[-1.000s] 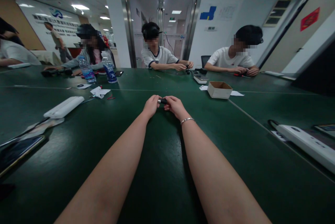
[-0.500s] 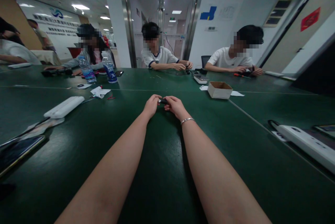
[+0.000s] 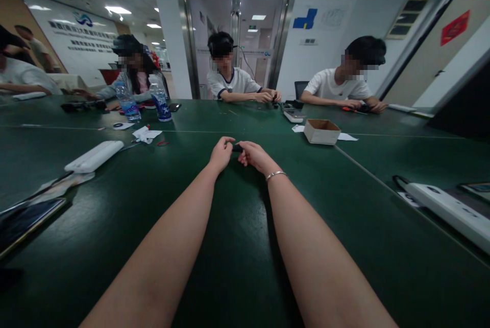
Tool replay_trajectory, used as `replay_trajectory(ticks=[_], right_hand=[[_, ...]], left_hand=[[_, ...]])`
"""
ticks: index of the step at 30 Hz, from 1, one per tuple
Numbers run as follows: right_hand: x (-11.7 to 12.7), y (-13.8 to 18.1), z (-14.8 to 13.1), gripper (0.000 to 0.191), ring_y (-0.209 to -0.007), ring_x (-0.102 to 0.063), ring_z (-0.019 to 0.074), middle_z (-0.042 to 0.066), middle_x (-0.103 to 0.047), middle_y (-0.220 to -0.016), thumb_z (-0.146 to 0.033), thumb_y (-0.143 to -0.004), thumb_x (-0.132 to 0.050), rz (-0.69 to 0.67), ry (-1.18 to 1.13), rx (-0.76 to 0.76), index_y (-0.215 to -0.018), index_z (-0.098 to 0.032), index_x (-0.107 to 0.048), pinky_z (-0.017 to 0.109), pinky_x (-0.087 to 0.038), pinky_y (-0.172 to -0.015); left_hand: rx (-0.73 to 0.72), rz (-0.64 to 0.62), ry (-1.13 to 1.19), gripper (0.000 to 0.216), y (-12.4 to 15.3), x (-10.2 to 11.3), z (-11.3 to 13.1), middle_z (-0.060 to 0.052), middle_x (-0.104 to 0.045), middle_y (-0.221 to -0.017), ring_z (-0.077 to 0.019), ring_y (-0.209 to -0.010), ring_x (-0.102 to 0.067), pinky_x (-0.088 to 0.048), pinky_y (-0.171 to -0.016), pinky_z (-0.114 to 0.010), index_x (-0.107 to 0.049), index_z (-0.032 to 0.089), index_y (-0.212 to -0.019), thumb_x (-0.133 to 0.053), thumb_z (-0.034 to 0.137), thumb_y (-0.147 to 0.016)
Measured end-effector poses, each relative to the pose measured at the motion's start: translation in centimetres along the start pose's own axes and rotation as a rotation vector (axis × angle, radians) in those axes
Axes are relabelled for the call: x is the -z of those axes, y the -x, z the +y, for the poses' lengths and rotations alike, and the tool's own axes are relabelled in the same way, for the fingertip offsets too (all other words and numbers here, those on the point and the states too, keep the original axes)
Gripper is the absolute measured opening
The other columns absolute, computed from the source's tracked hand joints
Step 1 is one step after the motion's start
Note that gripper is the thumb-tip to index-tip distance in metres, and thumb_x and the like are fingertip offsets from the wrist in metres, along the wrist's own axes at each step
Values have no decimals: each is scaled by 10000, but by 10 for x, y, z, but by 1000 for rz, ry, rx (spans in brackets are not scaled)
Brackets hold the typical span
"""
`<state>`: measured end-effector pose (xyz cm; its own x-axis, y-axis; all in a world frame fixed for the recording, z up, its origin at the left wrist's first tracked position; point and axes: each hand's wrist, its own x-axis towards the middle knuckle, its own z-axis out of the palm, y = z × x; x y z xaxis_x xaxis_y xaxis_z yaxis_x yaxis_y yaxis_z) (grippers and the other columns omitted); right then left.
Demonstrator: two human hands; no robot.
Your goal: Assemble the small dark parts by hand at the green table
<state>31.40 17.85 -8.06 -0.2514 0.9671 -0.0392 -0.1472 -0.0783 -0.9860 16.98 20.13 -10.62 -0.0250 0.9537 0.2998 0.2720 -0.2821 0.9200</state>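
thumb and fingers of the right hand [image 3: 255,158] are closed on a small black object [image 3: 238,148], which is held over the green table [image 3: 235,251], between the two hands. at its other end the left hand [image 3: 221,155] is placed close by, its index finger extended; whether the object is gripped on that side cannot be told. a silver bracelet [image 3: 275,175] is worn just behind the right hand. farther ahead, an open box [image 3: 319,137] is seen to the right, and white paper scraps [image 3: 147,135] and two labelled bottles [image 3: 161,103] to the left.
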Motion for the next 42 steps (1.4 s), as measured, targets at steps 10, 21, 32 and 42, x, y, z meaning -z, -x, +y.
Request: replay_trajectory(ticks=[10, 21, 32, 42], right_hand=[[-5, -3, 0, 129, -325, -429, 75, -63, -528, -523, -233, -866, -597, 54, 127, 33, -960, -171, -535, 205, -471, -364], [-2, -1, 1, 334, -401, -502, 81, -91, -502, -596, -124, -793, -625, 54, 92, 42, -1057, -218, -443, 188, -499, -395], [-2, -3, 3, 303, -422, -513, 82, -92, -512, -616, -115, -764, -628, 68, 55, 47, -990, -224, -458, 205, -518, -415], [-4, -4, 3, 238, -332, -399, 63, -116, -472, -551, -178, -800, -613, 130, 57, 58, -943, -229, -430, 193, -469, -354]], left_hand=[[-10, -25, 19, 252, -1, -2, 0, -2, -565, -693, -121, -589, -501, -406, -600, -237, -606, 158, -1012, -437, 175, -825], [5, -34, 22, 267, 0, 0, 2, 0, -561, -688, -119, -575, -496, -406, -593, -234, -615, 157, -1017, -434, 166, -821], [9, -19, 24, 260, 1, -1, 4, -1, -560, -690, -117, -564, -488, -409, -591, -235, -620, 164, -1001, -435, 163, -817], [8, -18, 10, 261, 2, -1, 6, 1, -559, -693, -116, -557, -482, -400, -587, -239, -622, 162, -987, -422, 159, -818]])
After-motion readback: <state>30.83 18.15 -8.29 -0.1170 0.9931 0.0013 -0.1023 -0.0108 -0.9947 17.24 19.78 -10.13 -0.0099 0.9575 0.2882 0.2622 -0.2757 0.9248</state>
